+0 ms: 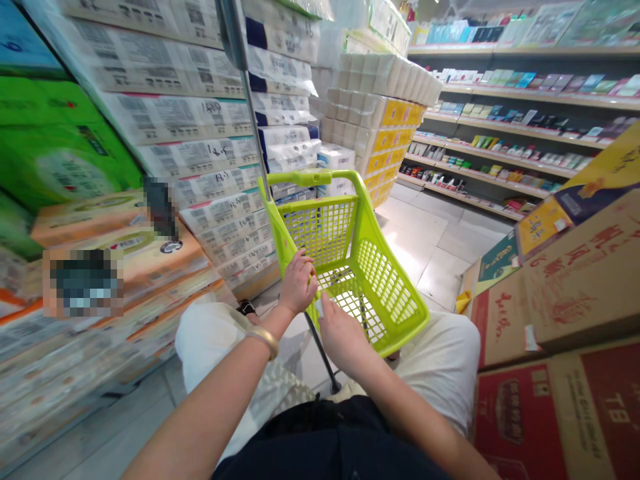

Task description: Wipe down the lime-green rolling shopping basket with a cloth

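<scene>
Left fingers [303,263]: loosely curled at the basket's [385,243] near-left rim; firmness of hold, cannot tell.
Right fingers [327,310]: bent, just beside the left; whether holding anything, cannot tell.
Basket: lime-green lattice, between the knees [205,333].
Hidden: part of near-left rim.
Cut off: grey pole [258,137], above.

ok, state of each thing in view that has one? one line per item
green basket: open-topped, mesh see-through
pole: raised, slanting
left hand: fingers curled, at the basket's near side
right hand: beside left, grip unclear
bangle: worn, left wrist
printed cartons: stacked
shelves: stocked
</scene>
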A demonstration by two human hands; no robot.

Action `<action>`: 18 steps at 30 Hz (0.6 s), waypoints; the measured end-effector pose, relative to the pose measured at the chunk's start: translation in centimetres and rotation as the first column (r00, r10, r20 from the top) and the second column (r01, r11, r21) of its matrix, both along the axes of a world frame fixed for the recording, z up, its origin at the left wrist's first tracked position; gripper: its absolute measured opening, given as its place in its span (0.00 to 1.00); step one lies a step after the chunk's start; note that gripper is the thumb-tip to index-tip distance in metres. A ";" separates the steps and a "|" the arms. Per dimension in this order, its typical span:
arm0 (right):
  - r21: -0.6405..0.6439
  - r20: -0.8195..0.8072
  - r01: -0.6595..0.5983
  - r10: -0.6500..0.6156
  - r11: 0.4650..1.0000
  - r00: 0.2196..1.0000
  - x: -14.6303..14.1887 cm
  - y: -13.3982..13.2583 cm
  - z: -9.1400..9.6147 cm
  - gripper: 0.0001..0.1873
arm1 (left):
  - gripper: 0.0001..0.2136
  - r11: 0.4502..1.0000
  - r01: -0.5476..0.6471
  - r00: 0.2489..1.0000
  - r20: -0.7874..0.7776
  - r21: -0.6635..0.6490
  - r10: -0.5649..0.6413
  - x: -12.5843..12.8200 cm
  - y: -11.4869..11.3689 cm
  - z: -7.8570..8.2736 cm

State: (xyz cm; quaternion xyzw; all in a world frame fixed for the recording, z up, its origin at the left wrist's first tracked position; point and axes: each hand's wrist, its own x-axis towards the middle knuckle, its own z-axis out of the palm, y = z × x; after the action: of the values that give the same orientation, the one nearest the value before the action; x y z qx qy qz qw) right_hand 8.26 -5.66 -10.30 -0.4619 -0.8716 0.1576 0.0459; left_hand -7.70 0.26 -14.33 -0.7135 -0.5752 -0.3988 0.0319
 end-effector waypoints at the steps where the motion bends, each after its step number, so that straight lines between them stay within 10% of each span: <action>1: 0.004 -0.003 0.001 -0.001 1.000 1.000 0.3 -0.3 -0.2 0.30 | 0.04 1.000 0.007 1.000 -0.004 0.003 -0.007 -0.1 0.1 0.0; 8: 0.035 0.028 0.063 -0.064 0.997 0.998 3.5 -3.9 -2.2 0.30 | 0.04 1.000 -0.001 1.000 0.014 -0.002 0.001 -0.2 0.3 0.0; 18: 0.041 0.009 0.008 -0.009 0.999 1.000 -0.7 0.2 -0.3 0.30 | 0.04 1.000 0.004 1.000 -0.015 -0.023 -0.005 -0.6 0.6 0.1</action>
State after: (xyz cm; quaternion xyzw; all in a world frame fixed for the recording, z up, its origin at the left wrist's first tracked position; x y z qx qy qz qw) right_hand 7.59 -5.49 -10.62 -0.4653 -0.8729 0.1374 0.0518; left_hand -8.32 0.88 -14.23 -0.7180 -0.5780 -0.3869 0.0269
